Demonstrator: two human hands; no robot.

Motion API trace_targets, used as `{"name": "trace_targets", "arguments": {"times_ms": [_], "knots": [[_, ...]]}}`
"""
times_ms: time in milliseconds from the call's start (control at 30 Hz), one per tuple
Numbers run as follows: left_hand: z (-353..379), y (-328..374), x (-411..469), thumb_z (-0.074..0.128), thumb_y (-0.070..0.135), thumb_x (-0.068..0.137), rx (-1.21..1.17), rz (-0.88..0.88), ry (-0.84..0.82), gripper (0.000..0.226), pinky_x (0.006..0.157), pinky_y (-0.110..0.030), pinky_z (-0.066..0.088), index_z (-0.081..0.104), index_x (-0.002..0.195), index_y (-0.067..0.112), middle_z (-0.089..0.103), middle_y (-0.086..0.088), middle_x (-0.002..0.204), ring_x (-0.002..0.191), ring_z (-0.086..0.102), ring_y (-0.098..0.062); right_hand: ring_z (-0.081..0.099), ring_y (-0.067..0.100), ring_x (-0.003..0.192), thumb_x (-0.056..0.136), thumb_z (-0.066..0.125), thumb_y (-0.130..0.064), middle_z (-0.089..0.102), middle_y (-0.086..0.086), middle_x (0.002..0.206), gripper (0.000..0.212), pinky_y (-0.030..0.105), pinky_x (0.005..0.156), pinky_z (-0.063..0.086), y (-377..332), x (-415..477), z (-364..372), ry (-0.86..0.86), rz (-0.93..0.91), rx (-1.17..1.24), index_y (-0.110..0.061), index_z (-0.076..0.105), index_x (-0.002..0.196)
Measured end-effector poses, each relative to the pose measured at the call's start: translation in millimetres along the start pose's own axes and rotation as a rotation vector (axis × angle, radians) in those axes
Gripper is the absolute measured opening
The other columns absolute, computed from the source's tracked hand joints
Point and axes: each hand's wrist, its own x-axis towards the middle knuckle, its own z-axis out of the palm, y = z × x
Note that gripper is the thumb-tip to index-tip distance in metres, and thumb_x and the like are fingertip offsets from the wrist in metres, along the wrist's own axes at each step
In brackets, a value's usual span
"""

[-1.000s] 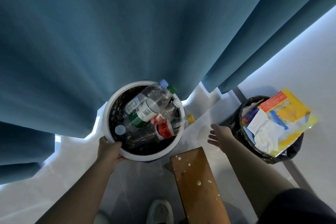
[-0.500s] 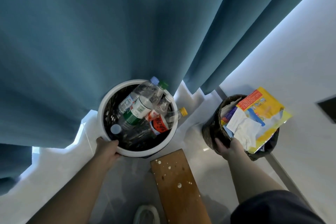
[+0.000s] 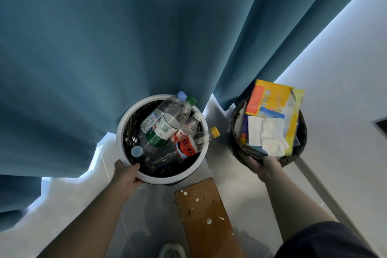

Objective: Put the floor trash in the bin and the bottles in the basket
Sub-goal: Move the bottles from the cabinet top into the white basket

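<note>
speckled wooden plank [image 3: 205,216], seemingly on pale floor [image 3: 236,178]

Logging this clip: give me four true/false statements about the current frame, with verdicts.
1. The left hand grips the rim of the white basket. True.
2. The basket holds only crumpled paper. False: it holds plastic bottles.
3. The right hand holds the near edge of the dark bin. True.
4. The bin is empty. False: a yellow package and white paper fill its top.
</note>
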Motion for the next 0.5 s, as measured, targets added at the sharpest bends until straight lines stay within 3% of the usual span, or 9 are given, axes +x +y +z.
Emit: {"name": "trace_targets", "arguments": {"times_ms": [67, 100, 133, 200, 233, 333, 400, 500], "knots": [[-1, 0, 2, 0.044, -0.008, 0.093, -0.003, -0.003, -0.002, 0.043, 0.082, -0.051, 0.047, 0.036, 0.133, 0.007, 0.047, -0.021, 0.134, 0.121, 0.049, -0.039, 0.067, 0.045, 0.072, 0.099, 0.037, -0.007, 0.047, 0.026, 0.136, 0.045, 0.037, 0.039, 0.054, 0, -5, 9, -0.022, -0.046, -0.143, -0.005, 0.031, 0.143], [-2, -1, 3, 0.044, -0.007, 0.093, -0.004, -0.002, -0.006, 0.043, 0.082, -0.052, 0.047, 0.036, 0.133, 0.007, 0.047, -0.021, 0.133, 0.121, 0.049, -0.039, 0.066, 0.041, 0.057, 0.099, 0.041, -0.01, 0.049, 0.025, 0.133, 0.043, 0.034, 0.031, 0.049, 0, -5, 12, -0.04, -0.053, -0.194, -0.003, 0.033, 0.141], [-3, -1, 4, 0.045, -0.007, 0.093, -0.001, -0.001, -0.007, 0.043, 0.082, -0.052, 0.047, 0.036, 0.133, 0.007, 0.048, -0.021, 0.134, 0.121, 0.049, -0.039, 0.066, 0.039, 0.056, 0.099, 0.045, -0.013, 0.051, 0.025, 0.131, 0.043, 0.032, 0.028, 0.046, 1, -6, 15, -0.048, -0.064, -0.238, -0.002, 0.036, 0.139], [-4, -2, 5, 0.046, -0.006, 0.093, 0.001, -0.004, -0.009, 0.044, 0.081, -0.052, 0.048, 0.036, 0.134, 0.008, 0.048, -0.021, 0.134, 0.12, 0.05, -0.039, 0.064, 0.04, 0.072, 0.099, 0.046, -0.014, 0.054, 0.025, 0.127, 0.041, 0.031, 0.027, 0.045, 3, -10, 22, -0.07, -0.082, -0.304, -0.002, 0.038, 0.137], [-5, -3, 5, 0.046, -0.005, 0.093, -0.001, -0.005, -0.01, 0.044, 0.081, -0.051, 0.049, 0.036, 0.134, 0.008, 0.048, -0.021, 0.134, 0.119, 0.05, -0.039, 0.062, 0.039, 0.071, 0.099, 0.045, -0.013, 0.058, 0.026, 0.121, 0.039, 0.032, 0.027, 0.045, 5, -9, 24, -0.069, -0.084, -0.317, -0.001, 0.038, 0.136], [-5, -3, 3, 0.047, -0.004, 0.094, -0.017, -0.007, -0.016, 0.043, 0.081, -0.05, 0.048, 0.036, 0.134, 0.007, 0.049, -0.02, 0.131, 0.118, 0.051, -0.039, 0.061, 0.037, 0.042, 0.1, 0.04, -0.011, 0.061, 0.026, 0.091, 0.036, 0.034, 0.027, 0.046, 9, -10, 29, -0.039, -0.062, -0.309, 0.0, 0.038, 0.135], [-6, -4, 2, 0.048, -0.003, 0.094, -0.031, -0.011, -0.027, 0.041, 0.081, -0.049, 0.048, 0.037, 0.133, 0.006, 0.051, -0.02, 0.131, 0.118, 0.052, -0.038, 0.058, 0.033, 0.031, 0.1, 0.036, -0.006, 0.06, 0.03, 0.109, 0.037, 0.033, 0.027, 0.045, 10, -10, 31, -0.071, -0.095, -0.331, 0.0, 0.036, 0.136], [-8, -4, -1, 0.049, 0.001, 0.095, -0.053, -0.033, -0.053, 0.039, 0.08, -0.048, 0.048, 0.04, 0.133, 0.003, 0.052, -0.023, 0.13, 0.111, 0.055, -0.037, 0.06, 0.029, 0.033, 0.1, 0.032, -0.001, 0.053, 0.032, 0.127, 0.037, 0.03, 0.029, 0.047, 11, -10, 33, -0.147, -0.131, -0.382, 0.005, 0.035, 0.137]]}}
